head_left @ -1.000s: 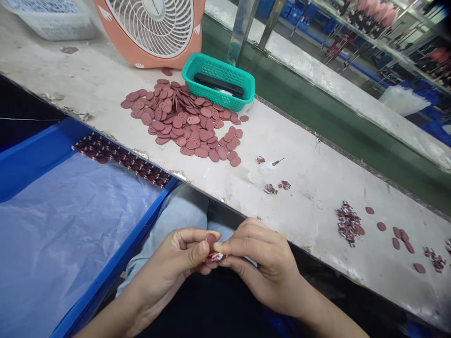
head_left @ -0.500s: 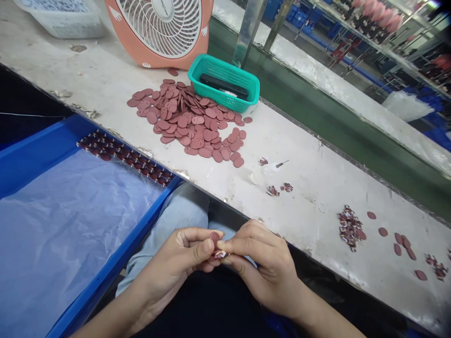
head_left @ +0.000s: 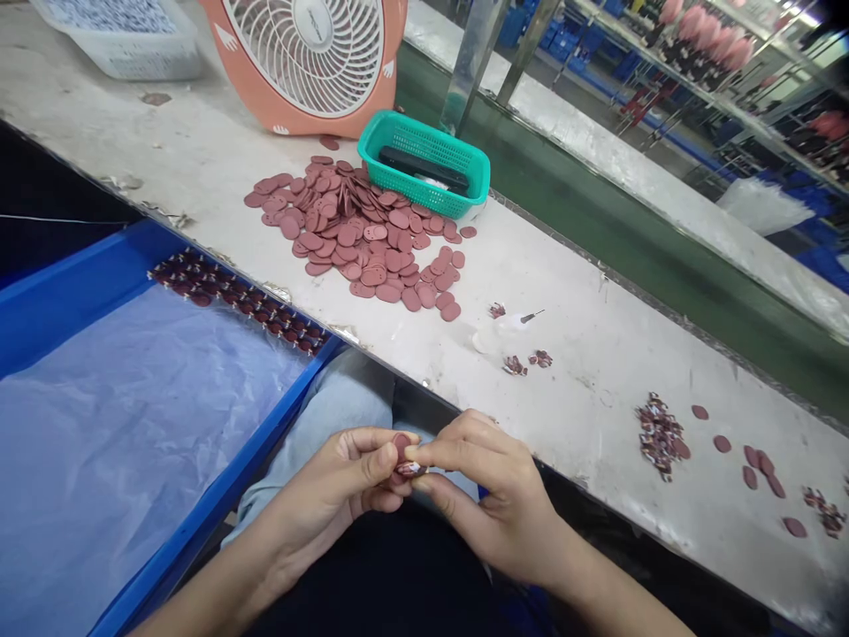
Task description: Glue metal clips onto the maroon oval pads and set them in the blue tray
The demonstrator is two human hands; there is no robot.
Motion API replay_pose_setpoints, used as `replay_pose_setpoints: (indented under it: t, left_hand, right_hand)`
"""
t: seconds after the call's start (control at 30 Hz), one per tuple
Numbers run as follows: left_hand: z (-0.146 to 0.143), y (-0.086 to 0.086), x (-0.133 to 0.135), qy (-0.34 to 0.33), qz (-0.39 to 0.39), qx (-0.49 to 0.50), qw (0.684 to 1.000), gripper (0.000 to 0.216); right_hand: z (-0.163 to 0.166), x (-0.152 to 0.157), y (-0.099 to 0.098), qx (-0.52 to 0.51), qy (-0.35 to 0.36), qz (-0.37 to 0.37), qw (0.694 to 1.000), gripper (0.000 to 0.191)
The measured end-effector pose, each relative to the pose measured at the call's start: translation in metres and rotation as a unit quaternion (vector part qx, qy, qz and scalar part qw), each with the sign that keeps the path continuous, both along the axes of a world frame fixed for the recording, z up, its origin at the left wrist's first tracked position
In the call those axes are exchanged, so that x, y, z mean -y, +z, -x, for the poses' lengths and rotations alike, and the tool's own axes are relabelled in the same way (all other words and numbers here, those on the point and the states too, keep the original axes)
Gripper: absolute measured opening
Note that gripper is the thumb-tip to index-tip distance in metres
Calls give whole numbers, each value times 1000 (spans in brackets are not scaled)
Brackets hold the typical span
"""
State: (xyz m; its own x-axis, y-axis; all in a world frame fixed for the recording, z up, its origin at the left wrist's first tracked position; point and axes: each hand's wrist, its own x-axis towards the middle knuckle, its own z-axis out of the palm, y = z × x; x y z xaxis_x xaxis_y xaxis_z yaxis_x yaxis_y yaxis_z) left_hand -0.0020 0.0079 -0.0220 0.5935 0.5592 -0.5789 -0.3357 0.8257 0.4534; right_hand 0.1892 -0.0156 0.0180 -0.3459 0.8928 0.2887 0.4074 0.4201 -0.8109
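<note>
Between thumb and fingers, my left hand (head_left: 355, 473) pinches a reddish-brown oval disc (head_left: 401, 444) held upright above my lap. My right hand (head_left: 487, 491) is closed on a small brown-and-white figure-like piece (head_left: 411, 470), pressed against the disc's lower part; its exact shape is mostly covered by the fingertips. Ahead on the table lies a big pile of matching oval discs (head_left: 375, 234), some with small holes. A clear bottle with a needle tip (head_left: 508, 329) lies beside a few small figure-like pieces (head_left: 514, 364). More such pieces form a heap (head_left: 658, 435) to the right.
A green basket (head_left: 424, 164) with a black object stands behind the pile, next to an orange fan (head_left: 318, 62). To the left, a blue tray (head_left: 285, 402) lined with plastic holds rows of assembled pieces (head_left: 239, 301). A white basket (head_left: 133, 44) sits at the far left.
The small piece has turned slightly and shifted a little left against the disc, with my right fingertips following. The view has tilted a little.
</note>
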Motion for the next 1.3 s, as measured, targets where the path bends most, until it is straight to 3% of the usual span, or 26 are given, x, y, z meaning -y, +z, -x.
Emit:
replay_pose_setpoints:
  t: [0.17,0.33,0.6,0.7,0.8,0.93,1.03,1.17,1.3]
  left_hand:
    - [3,-5,-2,29,60,32,997,30]
    - [6,-8,-7,39,66,84,994,27]
    - [12,-6,-13,46,53,57,996,37]
    - [17,-7,-17,45,38,57,997,46]
    - [23,-11,-21,92,-1,4,996,57]
    - [32,-17,-21,256,-137,-159,944,38]
    - [39,-20,-24,271,-216,-231,909,34]
    - [53,-25,-34,259,-236,-332,876,32]
    - [84,-42,-51,261,-218,-415,844,38]
  right_hand:
    - [0,0,-3,-3,-34,-10,999,61]
    - [5,-5,-7,-10,-57,27,998,30]
    - [16,-17,-7,-30,-46,69,996,18]
    - [21,-22,-9,-47,-41,53,997,15]
    - [30,-29,-15,-26,-73,-25,997,18]
    - [52,-42,-35,62,-136,-208,967,24]
    - [75,-55,-54,101,-121,-294,943,24]
    - [105,-72,-70,96,-96,-292,947,16]
    - [122,-78,-68,95,-56,-280,954,13]
